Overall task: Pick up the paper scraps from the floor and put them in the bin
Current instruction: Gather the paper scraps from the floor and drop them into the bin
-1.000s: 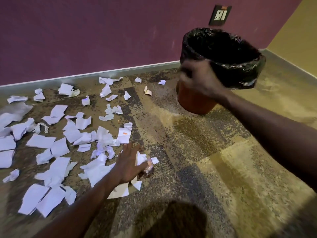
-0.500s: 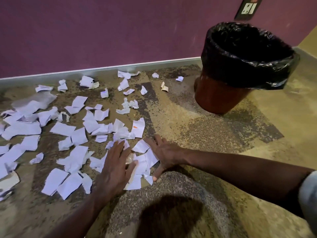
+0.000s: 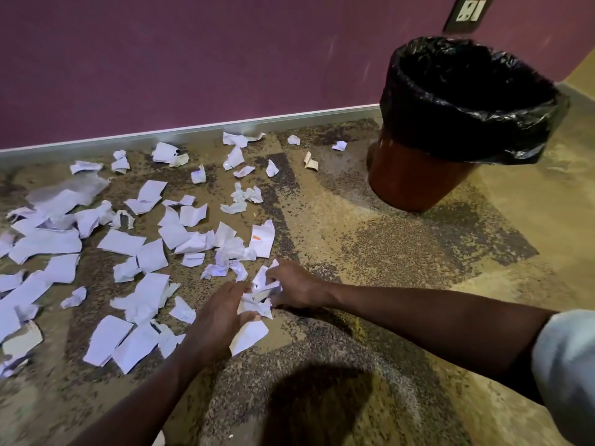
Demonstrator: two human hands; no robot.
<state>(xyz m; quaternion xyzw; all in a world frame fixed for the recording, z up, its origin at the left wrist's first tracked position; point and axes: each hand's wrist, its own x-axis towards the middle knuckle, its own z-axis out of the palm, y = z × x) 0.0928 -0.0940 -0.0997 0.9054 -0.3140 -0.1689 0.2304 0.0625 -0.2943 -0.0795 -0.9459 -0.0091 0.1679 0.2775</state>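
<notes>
- Low over the carpet, the left hand and right hand both clutch one crumpled wad of scraps between curled fingers.
- Loose paper scraps litter the floor leftward.
- The bin, black-lined, stands well apart at the wall.

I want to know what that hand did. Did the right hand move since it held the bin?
Yes. The right hand left the bin and came down to the floor, away from the wall socket, and now gathers paper scraps with the left hand.
</notes>
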